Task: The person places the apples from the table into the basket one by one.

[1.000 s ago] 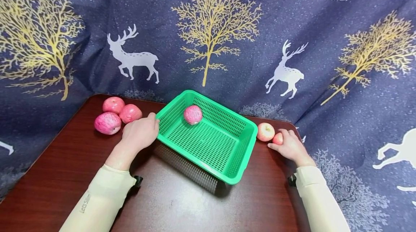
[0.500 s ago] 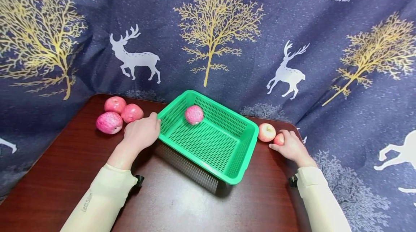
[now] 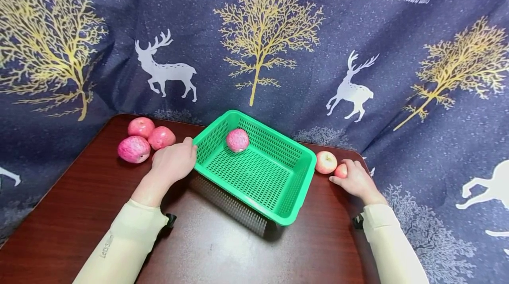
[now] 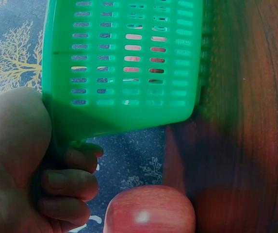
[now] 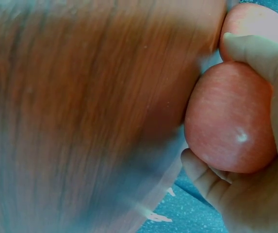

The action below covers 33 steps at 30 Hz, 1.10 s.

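My left hand [image 3: 175, 160] grips the left rim of a green plastic basket [image 3: 242, 196]; in the left wrist view its thumb lies along the rim and its fingers [image 4: 73, 184] curl beneath. One streaked pink-red apple [image 3: 237, 140] sits inside the basket, near the far left corner. At the table's right, my right hand [image 3: 355, 181] holds a red apple [image 5: 231, 116], thumb on one side and fingertips on the other. This apple is mostly covered by the hand in the head view. A paler apple [image 3: 326, 162] stands between it and the basket.
Left of the left hand, three apples are grouped: a red one [image 3: 141, 127], another red one [image 3: 161, 138] and a pink streaked one [image 3: 134, 149]. All stand on a dark brown table [image 3: 222, 253]. A blue cloth [image 3: 222, 54] with printed trees and deer hangs behind.
The head view has shifted very slightly. Both hands, the basket and the apples otherwise keep their places.
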{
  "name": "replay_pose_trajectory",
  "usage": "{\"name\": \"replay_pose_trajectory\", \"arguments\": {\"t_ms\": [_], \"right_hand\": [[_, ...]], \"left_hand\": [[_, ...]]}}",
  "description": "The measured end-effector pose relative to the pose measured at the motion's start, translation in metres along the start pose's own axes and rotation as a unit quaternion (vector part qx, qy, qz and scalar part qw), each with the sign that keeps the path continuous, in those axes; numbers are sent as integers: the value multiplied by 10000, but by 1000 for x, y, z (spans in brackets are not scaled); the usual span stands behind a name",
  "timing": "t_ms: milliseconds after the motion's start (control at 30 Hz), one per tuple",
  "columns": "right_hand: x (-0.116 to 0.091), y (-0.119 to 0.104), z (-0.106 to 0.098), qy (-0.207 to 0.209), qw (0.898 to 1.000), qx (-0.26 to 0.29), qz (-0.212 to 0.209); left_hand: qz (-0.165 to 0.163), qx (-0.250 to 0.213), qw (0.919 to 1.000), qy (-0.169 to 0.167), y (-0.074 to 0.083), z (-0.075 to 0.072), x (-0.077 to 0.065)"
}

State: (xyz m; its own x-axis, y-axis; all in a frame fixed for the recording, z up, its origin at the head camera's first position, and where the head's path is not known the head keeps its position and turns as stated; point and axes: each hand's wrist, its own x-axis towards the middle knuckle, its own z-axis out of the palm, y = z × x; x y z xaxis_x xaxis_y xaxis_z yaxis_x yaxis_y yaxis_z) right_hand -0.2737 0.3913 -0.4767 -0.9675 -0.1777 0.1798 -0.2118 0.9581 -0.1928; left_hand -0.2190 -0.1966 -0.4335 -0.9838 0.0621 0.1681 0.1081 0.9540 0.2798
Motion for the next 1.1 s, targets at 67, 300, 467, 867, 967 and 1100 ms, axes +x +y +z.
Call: {"name": "replay_pose_trajectory", "arguments": {"t_ms": [67, 300, 467, 867, 967, 1100], "right_hand": [[0, 0, 1, -46, 10000, -8, 28], [-1, -2, 1, -84, 9999, -26, 51], [-1, 0, -1, -27, 10000, -23, 46], [-3, 0, -5, 51, 10000, -42, 44], [-2, 1, -7, 38, 10000, -48, 40], [0, 4, -7, 39, 10000, -73, 26]], "left_hand": [[-7, 13, 10000, -20, -1, 0, -1], [18, 25, 10000, 31, -2, 0, -3], [54, 8, 9999, 116, -2, -1, -2], [31, 49, 10000, 52, -2, 1, 0], [34, 64, 10000, 38, -1, 1, 0], [44, 63, 10000, 27, -1, 0, 0]]}}
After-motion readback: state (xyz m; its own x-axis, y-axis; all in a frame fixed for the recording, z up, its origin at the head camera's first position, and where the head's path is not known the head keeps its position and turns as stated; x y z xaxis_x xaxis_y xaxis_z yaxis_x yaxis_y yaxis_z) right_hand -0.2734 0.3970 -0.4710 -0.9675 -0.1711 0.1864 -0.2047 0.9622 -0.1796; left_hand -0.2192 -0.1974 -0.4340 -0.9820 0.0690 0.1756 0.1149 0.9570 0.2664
